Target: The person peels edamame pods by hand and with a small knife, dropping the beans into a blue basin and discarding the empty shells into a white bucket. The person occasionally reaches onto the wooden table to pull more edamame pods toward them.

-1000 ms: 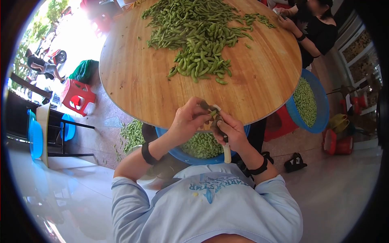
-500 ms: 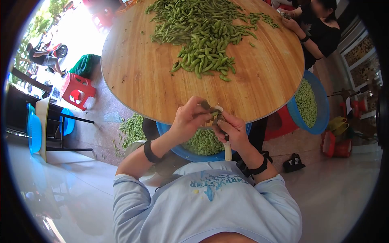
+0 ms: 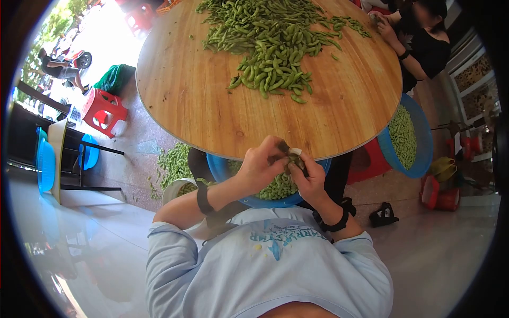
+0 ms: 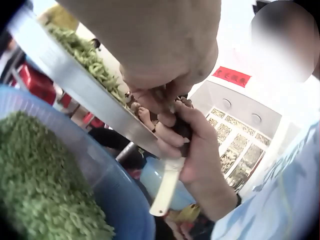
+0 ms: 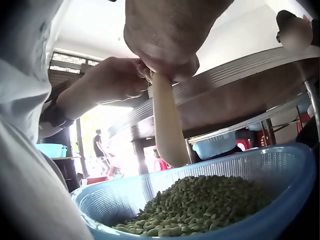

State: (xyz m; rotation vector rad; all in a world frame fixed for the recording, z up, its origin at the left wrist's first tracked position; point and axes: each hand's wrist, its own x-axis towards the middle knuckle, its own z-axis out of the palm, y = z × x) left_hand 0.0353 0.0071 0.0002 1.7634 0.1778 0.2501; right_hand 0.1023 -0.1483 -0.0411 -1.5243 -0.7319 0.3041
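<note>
In the head view my left hand [image 3: 262,165] and right hand [image 3: 310,177] meet at the near edge of the round wooden table [image 3: 185,100]. My left thumb and fingers pinch a small green pod. Curled in my right hand is a tool with a cream handle [image 4: 169,185], which points down in both wrist views; its working end is hidden by the fingers. Dark coverings wrap some fingertips. Below both hands sits a blue basket [image 5: 295,157] of shelled green beans [image 5: 200,205]. A heap of green bean pods [image 3: 270,47] lies farther back on the table.
Another blue basket [image 3: 424,143] with beans stands at right beside a red stool [image 3: 366,161]. Loose pods [image 3: 175,164] lie on the floor at left, near a white bucket [image 3: 172,192]. Another person [image 3: 424,53] sits at the table's far right.
Both hands have shifted slightly right in the head view and stay together. The cream handle, visible below the right hand before, is now out of sight there.
</note>
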